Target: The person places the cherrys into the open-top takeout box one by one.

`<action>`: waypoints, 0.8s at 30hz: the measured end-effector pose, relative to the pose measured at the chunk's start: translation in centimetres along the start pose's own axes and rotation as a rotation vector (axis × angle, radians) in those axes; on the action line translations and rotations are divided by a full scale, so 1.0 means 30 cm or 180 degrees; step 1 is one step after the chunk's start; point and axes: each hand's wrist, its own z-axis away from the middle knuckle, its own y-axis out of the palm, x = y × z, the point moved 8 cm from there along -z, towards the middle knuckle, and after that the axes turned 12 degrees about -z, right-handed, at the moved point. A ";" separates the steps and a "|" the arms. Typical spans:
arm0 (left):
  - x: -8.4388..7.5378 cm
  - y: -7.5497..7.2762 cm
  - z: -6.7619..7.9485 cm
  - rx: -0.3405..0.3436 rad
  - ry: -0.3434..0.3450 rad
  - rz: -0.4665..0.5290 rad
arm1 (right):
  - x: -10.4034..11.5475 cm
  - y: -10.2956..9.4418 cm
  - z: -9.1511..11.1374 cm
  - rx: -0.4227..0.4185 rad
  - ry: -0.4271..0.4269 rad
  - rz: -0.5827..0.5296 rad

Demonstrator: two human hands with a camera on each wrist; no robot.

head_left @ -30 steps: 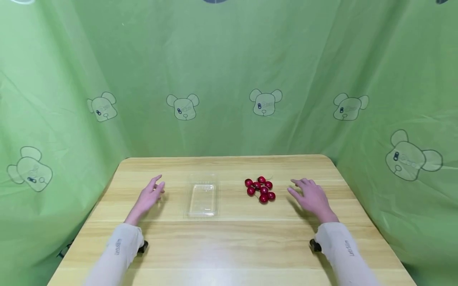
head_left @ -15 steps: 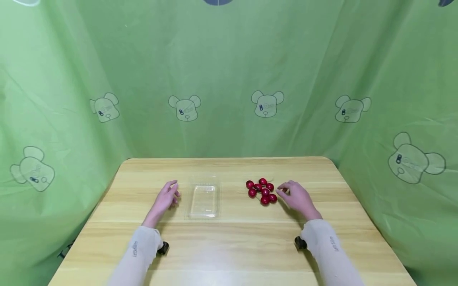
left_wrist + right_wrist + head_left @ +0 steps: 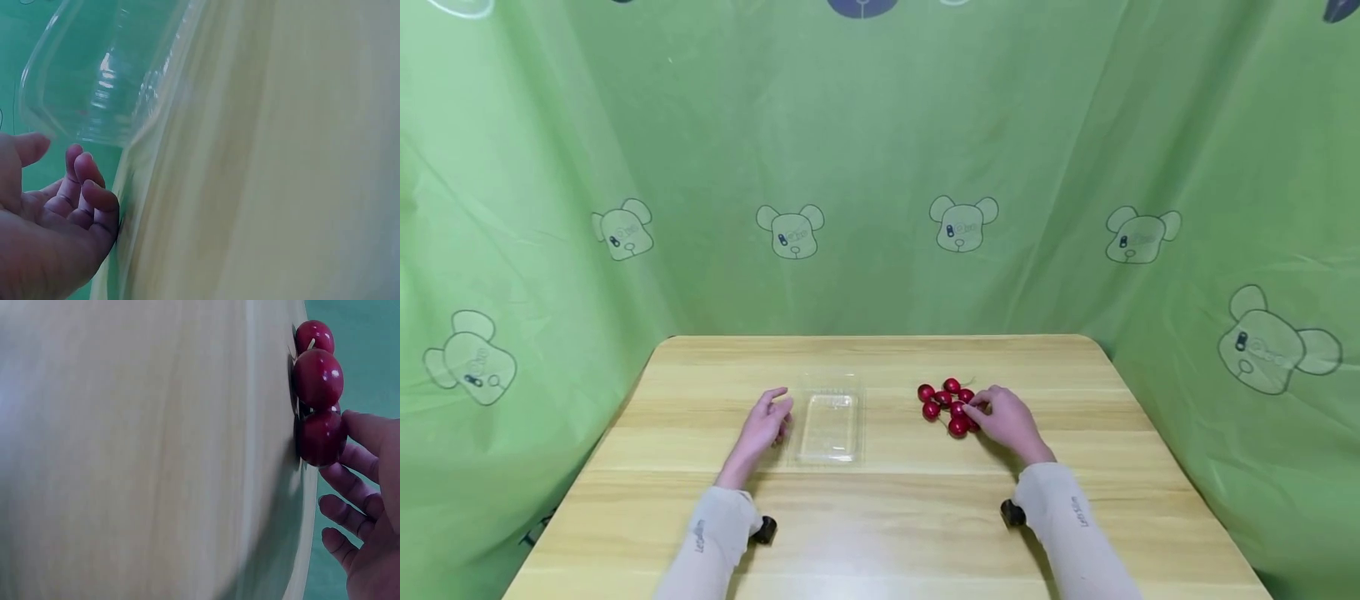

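Several dark red cherries (image 3: 931,410) lie in a loose cluster on the wooden table, some with thin stems. My right hand (image 3: 1006,421) reaches over the cluster's right side, covering part of it. In the right wrist view, the thumb tip is against or very near the closest cherry (image 3: 322,439), with the other fingers loosely bent beyond it; no firm grip shows. A clear plastic box (image 3: 830,427) stands left of the cherries. Just left of it hovers my left hand (image 3: 763,423), fingers loosely bent and holding nothing. In the left wrist view the box wall (image 3: 94,100) rises beyond the fingertips.
The light wooden table (image 3: 880,517) spreads around both hands. A green curtain (image 3: 872,283) with bear-head prints hangs behind it and along both sides. Dark cameras sit at the wrists, the left one (image 3: 765,530) and the right one (image 3: 1012,513).
My right hand has moved left from beside the cherries to over their right side. My left hand has moved right, closer to the plastic box. The cherries and box stay in place.
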 end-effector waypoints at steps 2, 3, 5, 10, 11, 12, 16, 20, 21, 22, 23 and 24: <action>-0.002 0.009 0.002 -0.0001 0.0030 0.0009 | 0.002 0.006 -0.002 -0.0013 0.0002 0.0009; -0.002 0.013 0.003 -0.0012 0.0037 0.0019 | 0.004 0.008 -0.004 -0.0022 0.0000 0.0009; -0.006 0.018 0.005 -0.0034 0.0057 0.0049 | 0.008 0.014 -0.009 -0.0017 -0.0004 0.0003; -0.015 0.032 0.005 -0.0038 0.0070 0.0201 | 0.012 0.018 -0.020 -0.0014 0.0075 -0.0020; -0.016 0.034 0.005 -0.0031 0.0058 0.0240 | 0.011 0.016 -0.021 -0.0023 0.0099 -0.0019; -0.016 0.036 0.003 -0.0027 0.0055 0.0262 | 0.011 0.015 -0.022 -0.0027 0.0120 -0.0013; -0.013 0.037 0.000 -0.0055 0.0029 0.0294 | 0.014 0.018 -0.028 0.0006 0.0194 0.0011; -0.010 0.035 0.002 -0.0059 0.0040 0.0296 | 0.017 0.029 -0.035 0.0097 0.0268 0.0052; -0.009 0.035 0.002 -0.0044 0.0026 0.0298 | 0.016 0.031 -0.037 0.0107 0.0305 0.0050; -0.009 0.035 0.000 -0.0024 0.0007 0.0303 | 0.017 0.032 -0.038 0.0121 0.0314 0.0056; -0.009 0.036 0.000 -0.0017 0.0014 0.0313 | 0.017 0.031 -0.040 0.0127 0.0318 0.0069; -0.007 0.037 -0.001 -0.0016 0.0018 0.0315 | 0.017 0.031 -0.041 0.0134 0.0320 0.0066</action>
